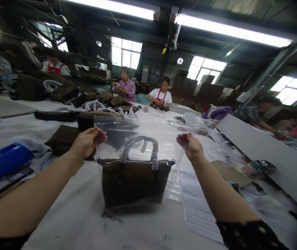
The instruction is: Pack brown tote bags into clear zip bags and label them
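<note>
A dark brown handbag (135, 182) stands upright inside a clear plastic bag (109, 144) in front of me. Its two handles (155, 152) are wrapped in pale grey padding. My left hand (88, 140) pinches the plastic bag's upper left edge. At the upper right edge, my right hand (190, 144) grips the same plastic between thumb and fingers. Both hands are level with the handbag's handles and apart from the handbag itself. Some black handwriting (113, 218) shows on the white surface below the handbag.
A blue plastic tool or holder (7, 161) lies at left. Several dark bags (62, 139) are heaped behind it. A printed sheet (200, 208), a jar (259, 168) and a white board (265, 152) are at right. Several people work beyond, including one in a red apron (161, 97).
</note>
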`<state>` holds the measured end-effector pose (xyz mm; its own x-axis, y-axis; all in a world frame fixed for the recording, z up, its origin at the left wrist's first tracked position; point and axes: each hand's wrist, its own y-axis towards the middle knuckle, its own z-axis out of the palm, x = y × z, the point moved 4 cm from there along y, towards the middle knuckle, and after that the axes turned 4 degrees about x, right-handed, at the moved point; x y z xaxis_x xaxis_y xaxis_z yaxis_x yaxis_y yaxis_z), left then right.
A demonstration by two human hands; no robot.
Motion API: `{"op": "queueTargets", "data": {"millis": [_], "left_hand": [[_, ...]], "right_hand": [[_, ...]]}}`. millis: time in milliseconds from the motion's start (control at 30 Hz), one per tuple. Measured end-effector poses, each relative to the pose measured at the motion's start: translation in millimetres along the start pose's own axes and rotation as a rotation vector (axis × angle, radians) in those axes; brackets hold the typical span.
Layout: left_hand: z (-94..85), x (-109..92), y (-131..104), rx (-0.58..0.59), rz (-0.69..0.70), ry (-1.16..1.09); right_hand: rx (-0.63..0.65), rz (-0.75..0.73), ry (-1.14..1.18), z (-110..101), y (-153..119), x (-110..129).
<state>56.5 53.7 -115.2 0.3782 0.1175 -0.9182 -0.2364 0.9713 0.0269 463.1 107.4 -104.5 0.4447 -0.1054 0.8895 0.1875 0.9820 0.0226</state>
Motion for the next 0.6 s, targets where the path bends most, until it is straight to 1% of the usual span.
{"op": "queueTargets", "data": {"millis": [67,100,133,167,200,233,267,367,433,467,533,600], "left_hand": [[13.5,-28.3,19.2,0.027,0.062,-0.004],[16.1,-40.3,21.9,0.041,0.102,-0.012],[15.5,-48.2,20.4,0.060,0.138,-0.008],[11.7,-50.1,15.4,0.088,0.155,0.015],[5.3,-44.9,7.9,0.124,0.141,0.059],[-3.4,-32.1,-1.6,0.162,0.095,0.120],[-13.5,-12.4,-12.6,0.207,0.016,0.197],[-48.5,69.5,-53.1,0.286,-0.297,0.366],[-67.7,120.1,-83.2,0.313,-0.424,0.425],[-74.9,140.6,-98.5,0.332,-0.476,0.446],[-85.3,169.9,-127.9,0.375,-0.567,0.476],[-92.1,185.8,-153.6,0.417,-0.659,0.507]], "right_hand": [[0.017,-0.032,0.016,11.5,8.4,24.8],[0.040,-0.067,0.019,12.1,7.2,35.5],[0.070,-0.109,0.010,8.8,2.3,42.8],[0.105,-0.144,-0.016,1.7,-5.9,44.9],[0.144,-0.158,-0.062,-8.7,-16.5,40.3],[0.182,-0.140,-0.122,-21.8,-28.8,28.8],[0.214,-0.094,-0.183,-37.0,-42.3,11.0],[0.276,0.130,-0.336,-86.8,-87.7,-63.8],[0.304,0.277,-0.422,-116.0,-121.5,-112.7],[0.317,0.347,-0.466,-128.3,-139.0,-132.8],[0.331,0.470,-0.546,-148.7,-174.1,-161.6],[0.335,0.553,-0.578,-163.8,-206.6,-177.3]]}}
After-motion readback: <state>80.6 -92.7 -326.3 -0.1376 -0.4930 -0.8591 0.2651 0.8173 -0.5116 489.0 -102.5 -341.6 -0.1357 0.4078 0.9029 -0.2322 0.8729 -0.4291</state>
